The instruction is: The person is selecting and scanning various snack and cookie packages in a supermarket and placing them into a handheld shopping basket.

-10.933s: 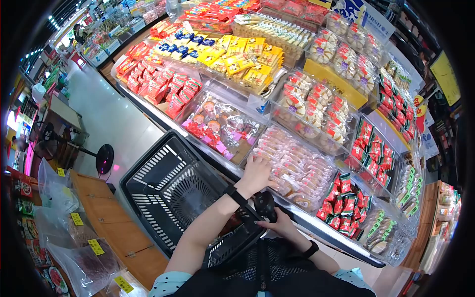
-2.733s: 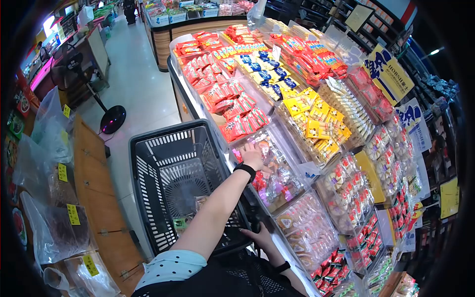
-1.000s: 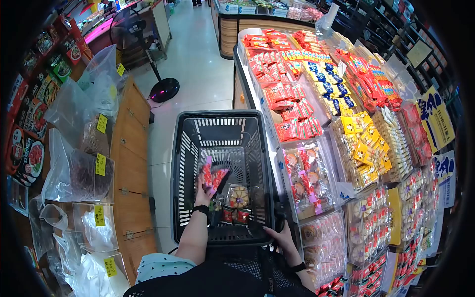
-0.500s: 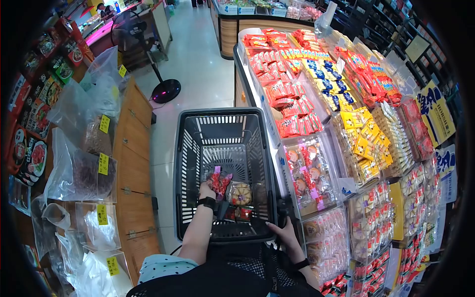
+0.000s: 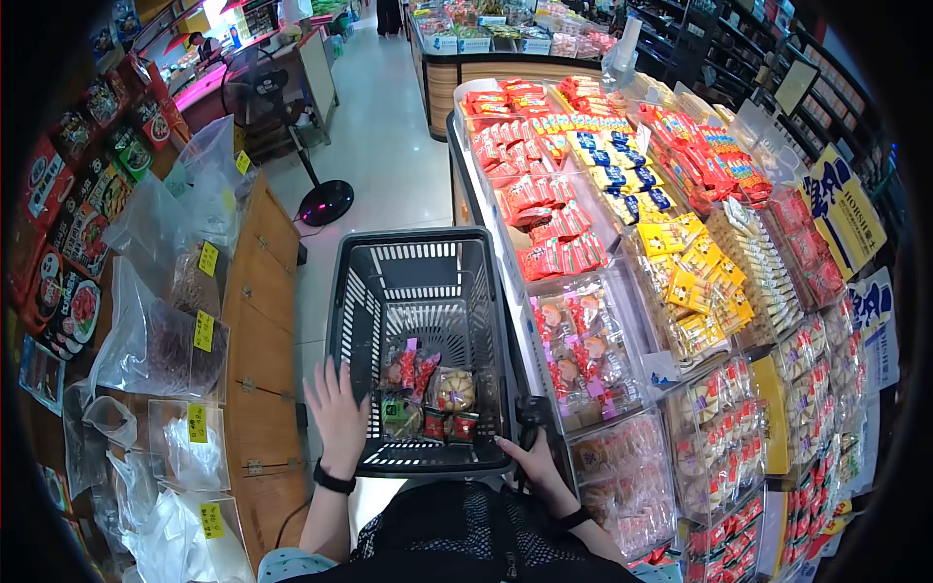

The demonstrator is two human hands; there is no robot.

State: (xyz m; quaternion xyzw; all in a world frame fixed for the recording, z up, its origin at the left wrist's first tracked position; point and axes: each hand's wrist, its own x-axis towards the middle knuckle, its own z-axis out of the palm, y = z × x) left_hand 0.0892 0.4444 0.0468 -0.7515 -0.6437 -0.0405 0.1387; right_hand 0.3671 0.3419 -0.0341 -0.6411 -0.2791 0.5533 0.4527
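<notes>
A dark shopping basket [image 5: 418, 236] is in front of me, with several packs at its near end: a red and pink pack [image 5: 416, 371], a clear pack of round pastry [image 5: 454, 391], a green pack [image 5: 397, 412] and small red packs. My left hand [image 5: 337, 408] is beside the basket's left rim, fingers spread, holding nothing. At the near right corner, my right hand [image 5: 533, 459] is closed around a black handle [image 5: 532, 416]; part of its grip is hidden.
On the right, a sloped display [image 5: 583, 262] holds snack packs in trays. Wooden cabinets [image 5: 262, 350] with clear bins line the left. A black fan [image 5: 326, 201] stands in the aisle ahead. Farther off are a counter and a person [image 5: 207, 51].
My left hand has come out of the basket, let go of the red and pink pack, and opened to the left. The basket sits slightly further left and lower in view.
</notes>
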